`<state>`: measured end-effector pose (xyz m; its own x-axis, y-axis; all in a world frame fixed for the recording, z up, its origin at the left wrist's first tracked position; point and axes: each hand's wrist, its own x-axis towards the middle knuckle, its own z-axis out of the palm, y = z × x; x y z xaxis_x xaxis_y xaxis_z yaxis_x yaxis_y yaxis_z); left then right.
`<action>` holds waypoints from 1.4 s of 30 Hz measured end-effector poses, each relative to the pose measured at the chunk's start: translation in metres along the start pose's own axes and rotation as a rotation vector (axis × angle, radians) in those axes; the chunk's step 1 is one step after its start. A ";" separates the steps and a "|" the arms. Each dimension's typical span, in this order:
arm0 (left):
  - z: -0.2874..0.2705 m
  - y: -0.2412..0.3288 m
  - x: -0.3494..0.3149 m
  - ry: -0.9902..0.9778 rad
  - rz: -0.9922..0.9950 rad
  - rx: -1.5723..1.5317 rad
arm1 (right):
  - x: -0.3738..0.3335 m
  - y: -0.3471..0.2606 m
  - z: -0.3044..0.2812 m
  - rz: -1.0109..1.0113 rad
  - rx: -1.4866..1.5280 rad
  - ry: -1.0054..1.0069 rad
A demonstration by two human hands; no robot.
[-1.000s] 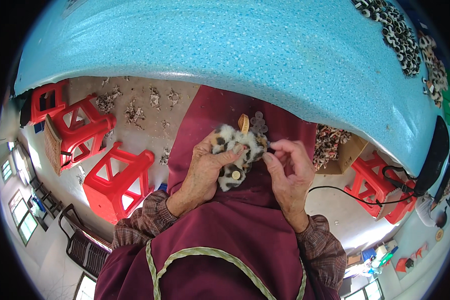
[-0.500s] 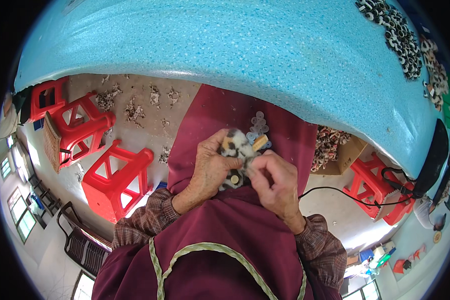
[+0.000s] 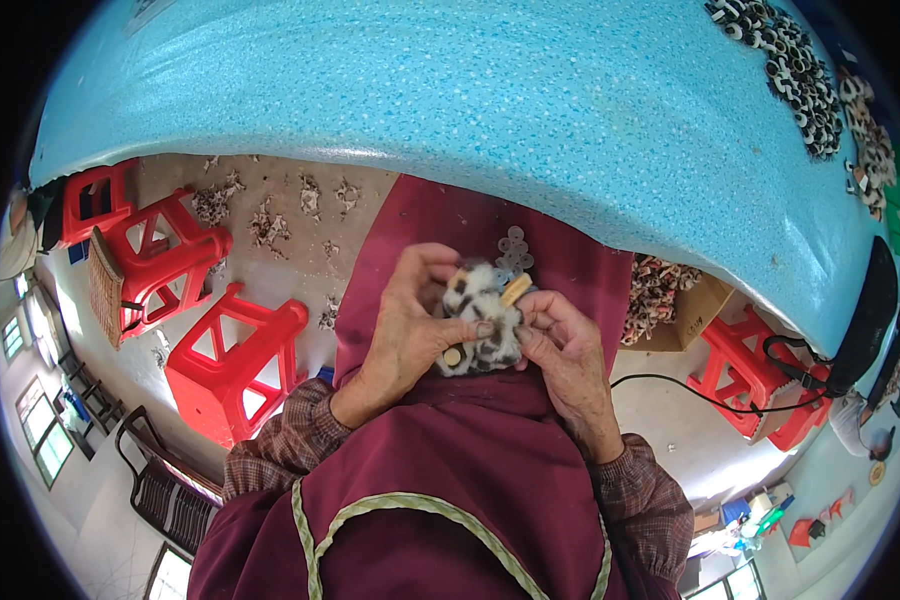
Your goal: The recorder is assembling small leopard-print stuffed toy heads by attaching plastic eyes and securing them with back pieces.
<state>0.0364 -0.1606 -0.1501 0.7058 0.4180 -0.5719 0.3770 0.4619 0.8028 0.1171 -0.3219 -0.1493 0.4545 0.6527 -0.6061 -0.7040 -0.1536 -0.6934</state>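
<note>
A small black, white and tan spotted plush piece (image 3: pixel 482 322) rests at my lap, between both hands. My left hand (image 3: pixel 395 335) grips it from the left, thumb pressed across the fur. On the right side, my right hand (image 3: pixel 570 350) pinches its edge between thumb and fingers. A round cream-coloured disc (image 3: pixel 452 356) shows at the plush's lower left, by my left thumb. Just beyond the plush, a yellowish block-like piece (image 3: pixel 516 289) lies beside several translucent plastic discs (image 3: pixel 513 247) on the maroon cloth (image 3: pixel 425 215).
A table with a speckled blue cover (image 3: pixel 420 90) spans the far side, with a black-and-white pile of small parts (image 3: pixel 800 85) at its right. Red stools (image 3: pixel 235 365) stand left and right. A cardboard box (image 3: pixel 698 318) holds plush pieces; scraps (image 3: pixel 268 225) litter the floor.
The plush piece has been turned, its cream disc shifting left and lower fur coming into view. My right hand has moved slightly right, and my left fingers have lifted at the top.
</note>
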 end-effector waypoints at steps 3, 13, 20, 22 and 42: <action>-0.010 -0.007 -0.005 0.132 0.277 0.252 | -0.001 -0.001 0.003 -0.003 0.113 0.075; -0.005 0.004 -0.006 -0.226 0.174 0.230 | -0.003 -0.006 0.022 -0.030 -0.081 0.025; -0.029 0.005 0.007 -0.332 -0.456 -0.606 | -0.003 -0.036 -0.002 -0.315 -0.392 0.169; -0.033 0.006 0.008 -0.503 -0.547 -0.703 | 0.007 -0.047 -0.002 -0.377 -0.472 0.128; -0.022 0.000 -0.011 -0.332 -0.638 -0.804 | 0.017 -0.033 0.022 -0.025 -0.222 0.051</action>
<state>0.0157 -0.1474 -0.1474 0.6916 -0.2590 -0.6743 0.3138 0.9485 -0.0425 0.1355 -0.2894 -0.1282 0.5013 0.6214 -0.6022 -0.5573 -0.3005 -0.7740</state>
